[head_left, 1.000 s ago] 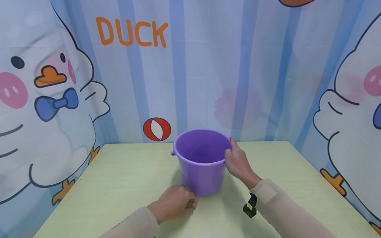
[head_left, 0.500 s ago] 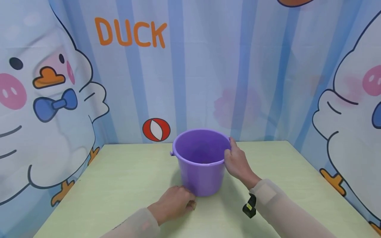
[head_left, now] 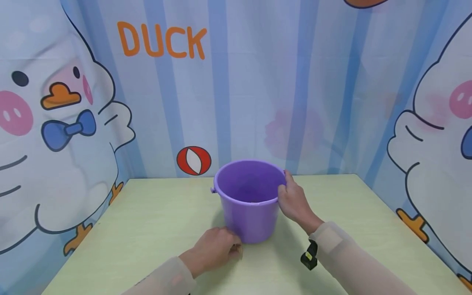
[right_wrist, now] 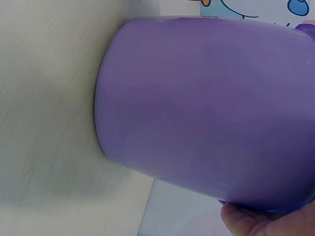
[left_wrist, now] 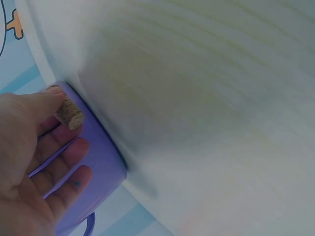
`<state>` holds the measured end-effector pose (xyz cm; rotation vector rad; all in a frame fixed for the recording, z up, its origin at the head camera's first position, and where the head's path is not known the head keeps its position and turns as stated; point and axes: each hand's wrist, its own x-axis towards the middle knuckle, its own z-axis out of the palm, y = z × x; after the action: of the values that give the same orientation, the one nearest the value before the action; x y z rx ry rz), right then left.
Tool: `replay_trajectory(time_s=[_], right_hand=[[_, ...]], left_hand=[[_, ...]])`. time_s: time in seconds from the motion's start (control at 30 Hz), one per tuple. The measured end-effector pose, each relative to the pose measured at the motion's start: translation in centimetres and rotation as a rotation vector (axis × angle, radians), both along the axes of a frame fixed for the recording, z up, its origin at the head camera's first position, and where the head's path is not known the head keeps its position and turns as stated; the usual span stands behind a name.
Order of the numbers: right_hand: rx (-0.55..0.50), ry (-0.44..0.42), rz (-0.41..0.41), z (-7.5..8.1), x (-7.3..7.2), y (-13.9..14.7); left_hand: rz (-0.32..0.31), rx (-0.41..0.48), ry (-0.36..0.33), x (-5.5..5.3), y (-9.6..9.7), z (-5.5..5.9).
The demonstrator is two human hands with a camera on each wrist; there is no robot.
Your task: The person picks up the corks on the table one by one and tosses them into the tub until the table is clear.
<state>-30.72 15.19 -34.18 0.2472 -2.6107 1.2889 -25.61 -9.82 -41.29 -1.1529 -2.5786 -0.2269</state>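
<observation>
A purple bucket (head_left: 251, 223) stands upright on the table, its mouth facing up. My right hand (head_left: 296, 203) grips its rim on the right side, thumb on the near part of the rim. Low in front of the bucket, my left hand (head_left: 216, 250) pinches a cork (left_wrist: 70, 114) between thumb and index finger. In the left wrist view the other fingers (left_wrist: 71, 184) of that hand are loosely spread, overlapping the bucket's wall. The head view hides the cork behind the hand. Most of the bucket's inside floor is hidden by its near wall.
The pale wooden table (head_left: 158, 213) reaches back to a light blue striped curtain (head_left: 254, 82) printed with ducks. A small peg (head_left: 213, 190) juts from the bucket's left rim. A black device (head_left: 309, 256) hangs at my right wrist.
My left hand has shifted slightly left and turned, so the cork end seen earlier is now out of sight in the head view. The right hand and bucket stay nearly still.
</observation>
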Motion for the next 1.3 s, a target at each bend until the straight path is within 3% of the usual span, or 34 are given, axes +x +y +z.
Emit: replay_trajectory(time_s=[0.6,1.03,1.3], right_hand=[[0.002,0.001,-0.003,0.1,0.1,-0.1],[-0.006,-0.003,0.003,0.0,0.1,0.0],[0.001,0.002,-0.001,0.2,0.2,-0.1]], left_hand=[[-0.024,0.0,0.08,1.1,0.4,1.1],[-0.054,0.057,0.085,1.7,0.5,2.0],[-0.051,0.073,0.043,2.1,0.4,2.7]])
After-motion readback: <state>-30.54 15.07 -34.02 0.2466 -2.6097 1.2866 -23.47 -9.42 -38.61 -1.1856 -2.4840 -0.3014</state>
